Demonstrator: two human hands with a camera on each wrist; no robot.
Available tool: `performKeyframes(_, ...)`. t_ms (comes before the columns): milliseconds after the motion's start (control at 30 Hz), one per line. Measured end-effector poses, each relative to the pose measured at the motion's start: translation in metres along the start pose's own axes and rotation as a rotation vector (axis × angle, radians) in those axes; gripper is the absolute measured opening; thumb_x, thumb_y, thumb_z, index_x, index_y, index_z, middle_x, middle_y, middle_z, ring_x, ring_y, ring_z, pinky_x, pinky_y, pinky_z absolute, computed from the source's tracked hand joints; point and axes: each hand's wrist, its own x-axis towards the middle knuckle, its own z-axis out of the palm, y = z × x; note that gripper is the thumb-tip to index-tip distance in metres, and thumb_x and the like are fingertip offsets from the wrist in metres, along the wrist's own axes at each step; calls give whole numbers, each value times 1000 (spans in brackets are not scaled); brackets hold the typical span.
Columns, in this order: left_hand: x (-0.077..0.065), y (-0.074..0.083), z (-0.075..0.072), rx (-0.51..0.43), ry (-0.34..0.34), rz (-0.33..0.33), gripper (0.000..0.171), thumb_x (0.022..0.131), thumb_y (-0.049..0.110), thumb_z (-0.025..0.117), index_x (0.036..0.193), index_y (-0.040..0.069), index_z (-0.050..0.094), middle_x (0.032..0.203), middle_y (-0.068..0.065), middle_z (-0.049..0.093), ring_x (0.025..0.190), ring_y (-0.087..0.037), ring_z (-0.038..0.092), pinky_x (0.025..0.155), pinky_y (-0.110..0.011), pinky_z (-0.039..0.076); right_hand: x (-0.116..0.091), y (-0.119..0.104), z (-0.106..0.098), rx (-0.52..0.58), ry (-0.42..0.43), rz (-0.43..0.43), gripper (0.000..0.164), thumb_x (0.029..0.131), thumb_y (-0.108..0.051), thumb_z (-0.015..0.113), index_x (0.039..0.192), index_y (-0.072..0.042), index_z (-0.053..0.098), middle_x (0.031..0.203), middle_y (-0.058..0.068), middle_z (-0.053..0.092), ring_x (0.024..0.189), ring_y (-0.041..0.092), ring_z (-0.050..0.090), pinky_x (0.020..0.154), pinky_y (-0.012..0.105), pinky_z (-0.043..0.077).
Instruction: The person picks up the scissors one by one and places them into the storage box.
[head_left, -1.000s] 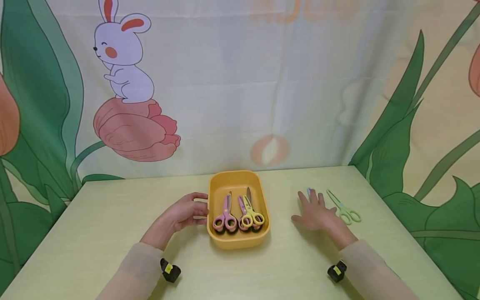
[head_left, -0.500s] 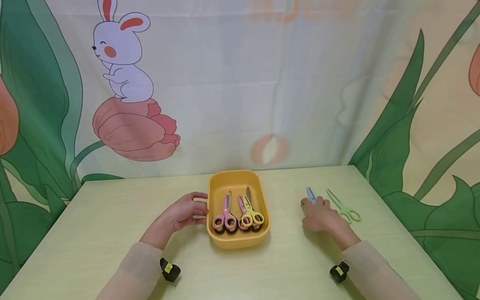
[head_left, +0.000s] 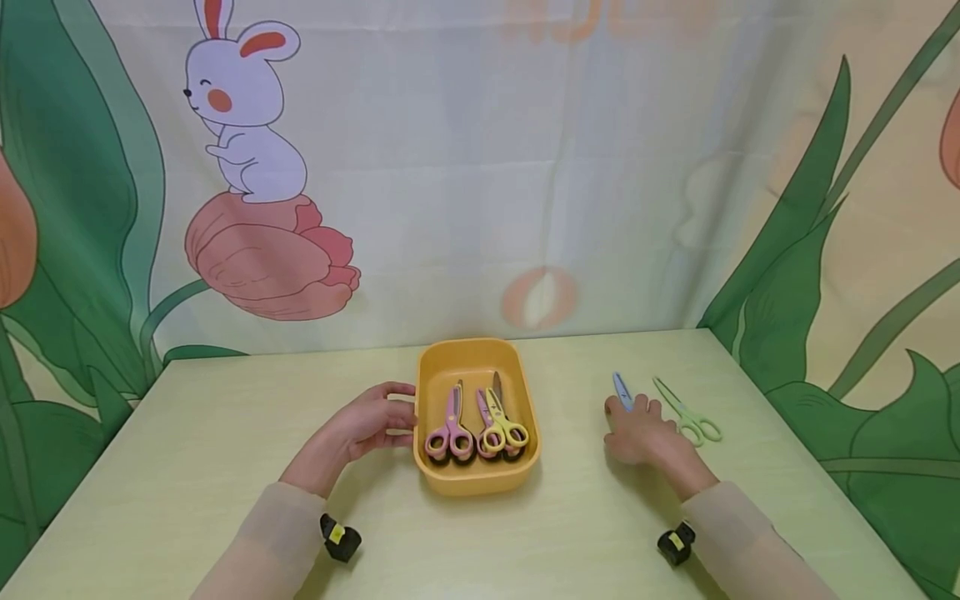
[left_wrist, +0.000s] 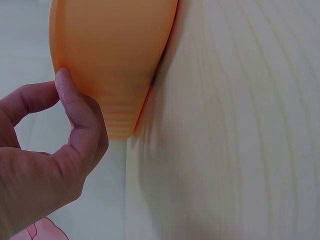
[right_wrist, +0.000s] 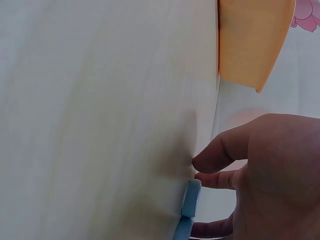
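Note:
A yellow bin (head_left: 480, 485) stands mid-table with several pink and yellow scissors (head_left: 450, 433) in it. My left hand (head_left: 367, 423) touches the bin's left wall with bent, relaxed fingers; in the left wrist view its fingertips (left_wrist: 64, 80) meet the rim. To the right, my right hand (head_left: 641, 435) curls over the handles of blue scissors (head_left: 622, 390), whose tip points away from me. Seen from the right wrist, blue handle loops (right_wrist: 191, 199) lie at the fingers, partly covered by the hand. Light green scissors (head_left: 688, 412) lie just right of that hand.
The pale wooden table (head_left: 570, 542) ends at the back against a printed curtain (head_left: 420, 208) with a rabbit and flowers. Black wrist cameras (head_left: 341, 540) sit on both wrists.
My right hand went from spread fingers over the blue scissors to curled fingers on their handles, uncovering more of their tip. The left hand and the bin stayed put.

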Motion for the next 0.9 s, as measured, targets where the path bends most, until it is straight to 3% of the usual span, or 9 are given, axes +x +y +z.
performKeyframes(400, 1, 0, -1, -3, -4, -4, 64, 93, -2, 60, 150, -4, 30, 114, -21, 64, 90, -24, 65, 73, -32, 60, -1, 1, -4, -30, -11, -31, 45, 97, -9, 53, 138, 4, 41, 119, 36, 37, 116, 52, 35, 88, 62, 43)
performKeyframes(700, 1, -1, 0, 4, 1, -4, 64, 93, -1, 59, 150, -4, 30, 112, -22, 63, 89, -24, 65, 75, -34, 60, 5, 0, -4, -24, 31, -26, 47, 101, -17, 53, 137, 11, 42, 130, 44, 35, 125, 57, 34, 94, 65, 42)
performKeyframes(900, 2, 0, 0, 4, -2, -2, 63, 93, -1, 60, 149, -4, 31, 113, -22, 63, 89, -25, 66, 76, -35, 60, 5, -3, -7, 21, 113, -71, 28, 98, -18, 53, 114, 5, 50, 112, 35, 43, 112, 52, 39, 82, 57, 45)
